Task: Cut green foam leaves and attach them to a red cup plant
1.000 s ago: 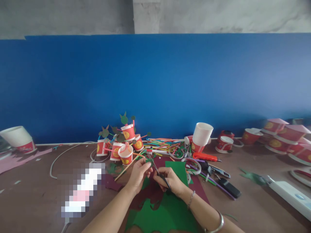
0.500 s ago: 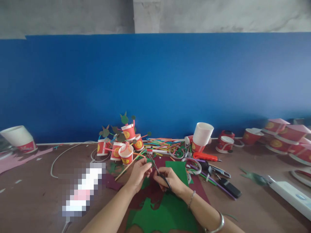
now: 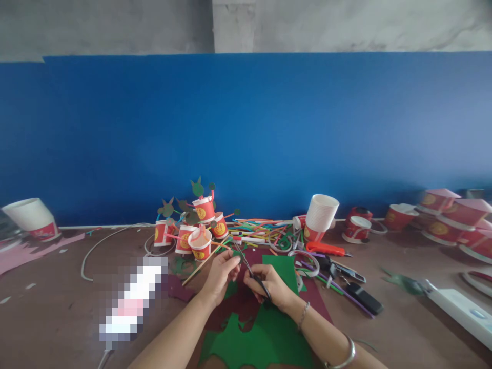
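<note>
Between the thumb and fingers of my left hand (image 3: 225, 271) is a small piece of green paper (image 3: 237, 256). My right hand (image 3: 269, 284) is closed around the black handles of a pair of scissors (image 3: 249, 271), whose blades point up and left to the green piece. Below both hands lies a large cut sheet of green paper (image 3: 261, 338) on dark red paper (image 3: 323, 307). A smaller green sheet (image 3: 280, 266) is just beyond my right hand.
Decorated red paper cups (image 3: 200, 246) stand behind my left hand. Beyond are drinking straws (image 3: 253, 230), stacked white cups (image 3: 322, 212) and an orange cutter (image 3: 326, 249). Tape rolls, a black object (image 3: 364, 298) and more red cups (image 3: 448, 228) are at the right.
</note>
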